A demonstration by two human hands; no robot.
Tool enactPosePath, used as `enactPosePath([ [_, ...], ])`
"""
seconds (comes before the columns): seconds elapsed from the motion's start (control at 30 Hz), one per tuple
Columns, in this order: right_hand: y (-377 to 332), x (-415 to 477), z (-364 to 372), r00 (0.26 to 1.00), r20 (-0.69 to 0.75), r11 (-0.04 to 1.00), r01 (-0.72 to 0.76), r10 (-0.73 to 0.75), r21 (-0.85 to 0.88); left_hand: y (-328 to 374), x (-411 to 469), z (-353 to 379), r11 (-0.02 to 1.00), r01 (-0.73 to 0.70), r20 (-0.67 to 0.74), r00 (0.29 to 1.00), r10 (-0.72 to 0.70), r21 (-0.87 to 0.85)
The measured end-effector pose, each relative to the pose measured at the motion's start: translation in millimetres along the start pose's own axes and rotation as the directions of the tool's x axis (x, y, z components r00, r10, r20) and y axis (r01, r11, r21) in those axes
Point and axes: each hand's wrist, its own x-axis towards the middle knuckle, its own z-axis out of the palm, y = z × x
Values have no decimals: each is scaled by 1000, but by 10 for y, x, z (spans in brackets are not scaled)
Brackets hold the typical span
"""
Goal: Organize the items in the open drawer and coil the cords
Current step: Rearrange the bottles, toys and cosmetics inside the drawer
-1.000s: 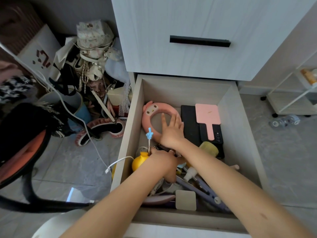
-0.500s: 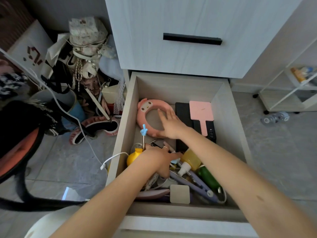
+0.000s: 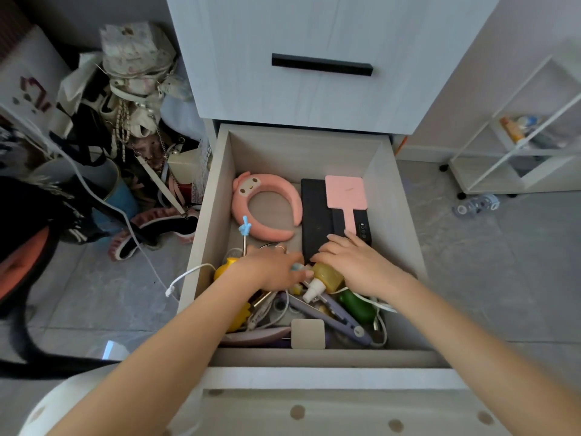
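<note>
The right hand (image 3: 347, 259) is lying released over the yellow bottle (image 3: 328, 274) toward six o'clock in the drawer (image 3: 387, 199); the left hand (image 3: 271, 269), I cannot tell. Lifting bottles out first should free the white cord (image 3: 188, 274).

One drawer (image 3: 390, 196) holds one pink headband (image 3: 267, 209), one pink hand mirror (image 3: 345, 191), one black phone (image 3: 361, 227), one yellow bottle (image 3: 328, 273), one green bottle (image 3: 356, 305), one purple straightener (image 3: 330, 316) and one white cord (image 3: 185, 276).
</note>
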Motion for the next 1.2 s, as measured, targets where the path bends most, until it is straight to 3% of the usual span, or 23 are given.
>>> enactPosePath([
  [0.17,30,-6,46,990,-143,996,5,7,88,-54,52,52,997,66,-71,995,-68,-40],
  [0.27,53,-52,-22,956,-224,934,-104,188,341,-43,102,59,991,127,-109,985,-130,-42],
  [0.37,50,-24,-72,839,-291,742,-182,459,645,-23,119,54,988,154,-95,983,-156,-25],
  [0.43,43,105,-107,772,-281,570,-125,570,812,-29,119,48,988,156,-75,985,-157,-15],
  [0.5,44,311,-196,744,-260,423,-34,616,906,-41,122,39,989,151,-61,987,-151,0],
  [0.57,55,540,-326,750,-275,370,44,602,928,-46,124,36,989,150,-52,987,-149,14],
  [0.67,20,908,-511,799,-255,398,21,544,917,-56,147,40,988,151,-32,988,-150,32],
  [0.93,-14,1657,-387,858,-274,608,-54,434,792,-95,210,46,991,131,-48,990,-130,8],
  [1.1,12,1642,-326,875,-271,576,-12,402,817,-117,231,73,991,135,-54,990,-134,17],
  [1.2,77,1465,-257,862,-232,592,-94,451,801,-112,234,79,989,141,-58,989,-139,34],
])
